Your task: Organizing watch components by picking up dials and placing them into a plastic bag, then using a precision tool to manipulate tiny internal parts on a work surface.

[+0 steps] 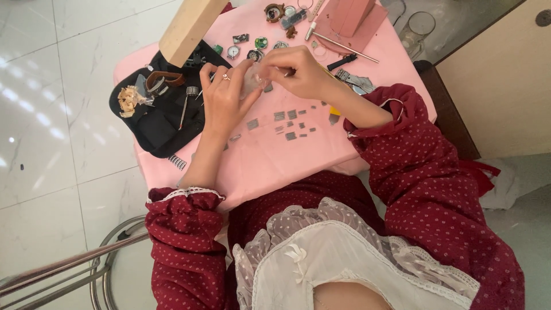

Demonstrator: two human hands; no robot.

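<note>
Both hands were seen raised just above the pink table (275, 166), meeting at its far middle. A small clear plastic bag (254, 80) was held between them. The left hand (225, 95), with a ring on one finger, was closed on the bag's near-left side, fingers curled around it. The right hand (299, 72) was pinched on the bag's upper right edge, fingertips pressed together there. What the bag contained could not be made out.

Key relation: the bag lay directly between the two hands, long axis roughly left to right, and was touched by both. More of it was covered by the left hand.

Just below the hands, small grey metal links (290, 123) were laid out in loose rows on the cloth, apart from the bag. A black tool pouch (158, 123) lay to the left, and watch parts (252, 49) were scattered just beyond the hands.
</note>
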